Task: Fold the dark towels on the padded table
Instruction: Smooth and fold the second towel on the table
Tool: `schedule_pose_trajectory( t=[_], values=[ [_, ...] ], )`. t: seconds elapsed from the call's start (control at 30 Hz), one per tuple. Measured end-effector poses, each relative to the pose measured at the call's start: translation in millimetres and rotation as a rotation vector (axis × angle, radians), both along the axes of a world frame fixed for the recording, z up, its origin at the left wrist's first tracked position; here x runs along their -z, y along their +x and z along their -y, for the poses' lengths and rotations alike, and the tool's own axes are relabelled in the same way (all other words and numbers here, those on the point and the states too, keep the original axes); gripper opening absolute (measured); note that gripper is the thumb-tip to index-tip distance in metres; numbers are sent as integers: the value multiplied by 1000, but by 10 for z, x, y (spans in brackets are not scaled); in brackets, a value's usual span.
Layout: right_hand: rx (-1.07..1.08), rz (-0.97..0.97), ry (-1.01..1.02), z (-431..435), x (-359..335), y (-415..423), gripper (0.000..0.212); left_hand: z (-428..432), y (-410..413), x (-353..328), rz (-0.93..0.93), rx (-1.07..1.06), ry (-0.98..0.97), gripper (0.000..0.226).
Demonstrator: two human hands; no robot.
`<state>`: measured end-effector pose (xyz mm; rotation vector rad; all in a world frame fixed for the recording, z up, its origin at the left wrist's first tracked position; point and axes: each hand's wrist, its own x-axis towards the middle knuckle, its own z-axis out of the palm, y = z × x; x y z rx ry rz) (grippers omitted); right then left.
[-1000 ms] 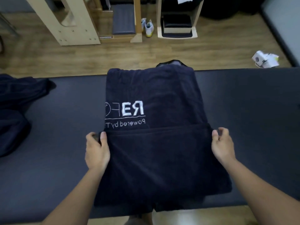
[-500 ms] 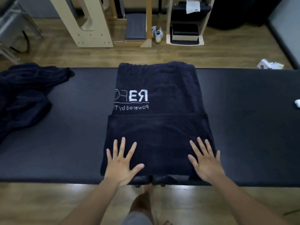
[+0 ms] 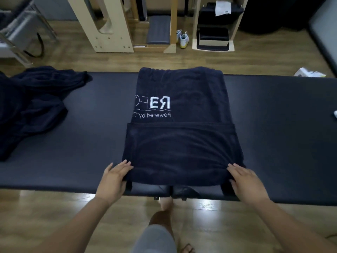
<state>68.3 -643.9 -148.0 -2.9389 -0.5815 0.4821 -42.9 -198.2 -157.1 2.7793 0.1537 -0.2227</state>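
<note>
A dark navy towel (image 3: 180, 148) with white lettering lies across the middle of the padded table (image 3: 273, 125), its near part folded up over itself. My left hand (image 3: 114, 177) holds the towel's near left corner, fingers on top and the thumb hidden beneath. At the near right corner my right hand (image 3: 244, 180) holds the cloth the same way. The near edge looks slightly raised off the table. A second dark towel (image 3: 31, 106) lies crumpled on the table's left end.
The table's near edge runs just below my hands, with my legs under it. Beyond the far edge are wooden equipment frames (image 3: 109, 33), a pair of shoes (image 3: 182, 38) and a shelf unit (image 3: 213, 28). A white object (image 3: 310, 74) lies on the floor at right.
Both hands lay flat and spread on the folded part half a second ago. They have slid outward to its near corners and taken hold of them.
</note>
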Motion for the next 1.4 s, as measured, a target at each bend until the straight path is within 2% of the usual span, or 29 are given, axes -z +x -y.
schedule_pose_trajectory(
  t=[0.07, 0.17, 0.27, 0.33, 0.43, 0.53, 0.6, 0.67, 0.7, 0.77, 0.87, 0.97, 1.0, 1.07, 1.1, 1.17, 1.2, 1.23, 1.3, 1.4],
  values=[
    [5, 56, -87, -46, -101, -66, 34, 40, -46, -125, -23, -24, -46, 59],
    [48, -46, -143, 45, -202, -254, 39, 131, -287, -290, -48, -9, -77, 52],
    [36, -180, -268, 101, -171, -584, 68, 269, -593, -437, -98, 67, -151, 33],
    [66, -109, -264, 101, -96, -646, 78, 371, -745, -530, -93, 86, -171, 28],
    [45, 81, -170, 85, -81, -681, 60, 388, -883, -634, -99, 91, -158, 23],
    [-47, 206, -88, 239, -137, -822, 51, 342, -1070, -737, -51, -58, -281, 21],
    [-132, 179, -67, 374, -311, -963, 46, 325, -1225, -843, -76, -149, -406, 22],
    [-103, 55, -59, 480, -535, -1109, 41, 276, -1391, -958, -171, -235, -640, 18],
    [-39, 5, -18, 503, -649, -1135, 40, 263, -1441, -1033, -219, -267, -767, 13],
    [110, -39, 159, 462, -911, -1091, 36, 237, -1463, -1103, -195, -315, -862, 26],
    [259, 30, 401, 280, -1266, -769, 14, 244, -1271, -1175, -26, -510, -988, 12],
    [429, 98, 705, 35, -1483, -338, 26, 150, -854, -1232, 93, -683, -1125, 22],
    [496, 64, 809, -56, -1492, -206, 34, 103, -703, -1212, 92, -727, -1169, 28],
    [618, -125, 976, -216, -1345, 4, 55, 30, -449, -1093, 13, -774, -1239, 44],
    [683, -244, 994, -276, -1193, 77, 65, 32, -366, -1013, -44, -763, -1262, 51],
    [765, -471, 889, -321, -792, 124, 66, 73, -298, -765, -156, -741, -1221, 63],
    [790, -534, 794, -319, -587, 115, 59, 107, -303, -622, -194, -737, -1166, 61],
    [803, -543, 690, -300, -395, 96, 51, 139, -322, -500, -210, -747, -1105, 50],
    [807, -477, 548, -259, -163, 70, 41, 177, -340, -315, -177, -784, -988, 21],
    [721, -307, 514, -329, -154, 211, 31, 148, -139, -315, -110, -751, -885, 22]
  ],
)
